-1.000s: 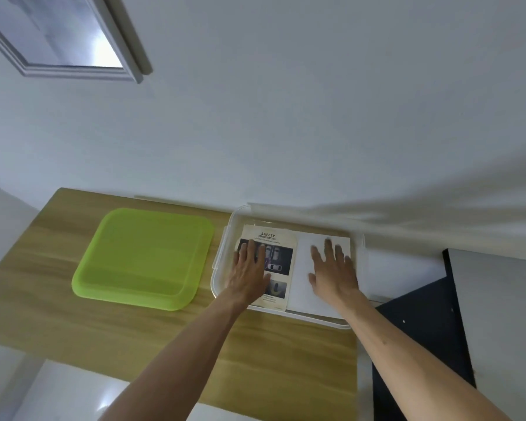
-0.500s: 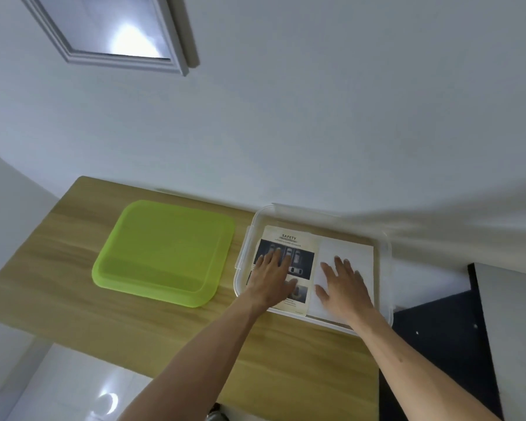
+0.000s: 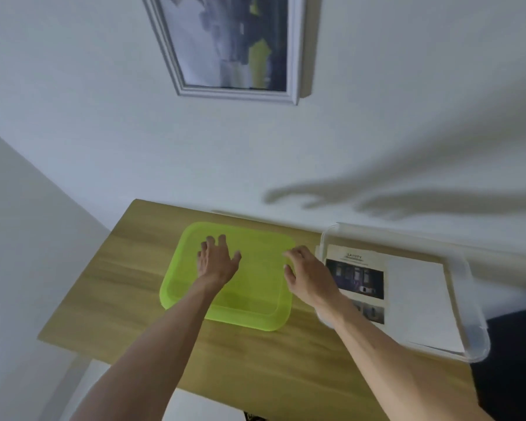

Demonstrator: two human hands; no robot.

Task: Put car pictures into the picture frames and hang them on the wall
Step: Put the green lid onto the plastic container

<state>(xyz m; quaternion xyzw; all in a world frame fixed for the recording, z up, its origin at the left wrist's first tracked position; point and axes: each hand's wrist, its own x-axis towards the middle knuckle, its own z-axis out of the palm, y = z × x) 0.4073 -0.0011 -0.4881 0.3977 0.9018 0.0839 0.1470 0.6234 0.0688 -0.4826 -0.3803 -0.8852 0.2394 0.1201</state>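
Note:
A clear plastic box (image 3: 465,268) on the right of the wooden table (image 3: 110,296) holds a printed car picture sheet (image 3: 359,278) and a blank white sheet (image 3: 419,299). A lime-green lid (image 3: 255,287) lies flat to its left. My left hand (image 3: 216,259) hovers over the lid's left part with fingers spread. My right hand (image 3: 307,275) is at the lid's right edge, fingers curled and apart, holding nothing. A grey picture frame (image 3: 237,47) with a picture in it hangs on the white wall above.
The table stands against the white wall (image 3: 377,132), with a side wall to the left. A dark surface (image 3: 510,360) lies beyond the table's right end. Pale floor shows below the table's near edge.
Both hands have left the sheets in the clear box and moved left to the green lid. The view has swung left and up, showing more of the hanging frame.

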